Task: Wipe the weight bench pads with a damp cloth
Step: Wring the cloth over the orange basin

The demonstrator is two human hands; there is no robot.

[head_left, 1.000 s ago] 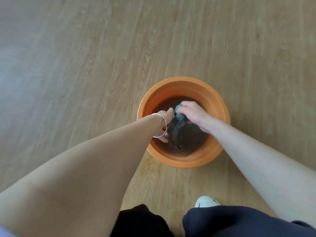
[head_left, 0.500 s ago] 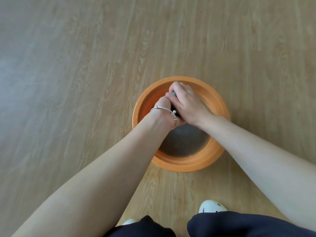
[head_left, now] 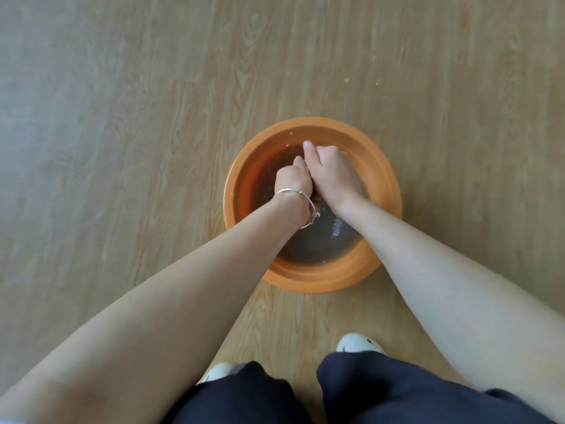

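Head view: over the orange basin (head_left: 312, 125), the left hand (head_left: 290, 182) and right hand (head_left: 334, 175) press together as tight fists, apparently round the cloth, which is hidden inside them. This looks like wringing: twist the fists opposite ways, low over the basin, so the cloth ends up damp, not soaked. The basin holds dark, rippled water (head_left: 321, 243); droplets (head_left: 347, 79) spot the floor beyond it.

Orange basin (head_left: 312, 281), dark water (head_left: 318, 247), pale wood-grain floor (head_left: 122, 117), silver bracelet (head_left: 289, 191), navy trousers (head_left: 397, 393), white shoes (head_left: 357, 344).
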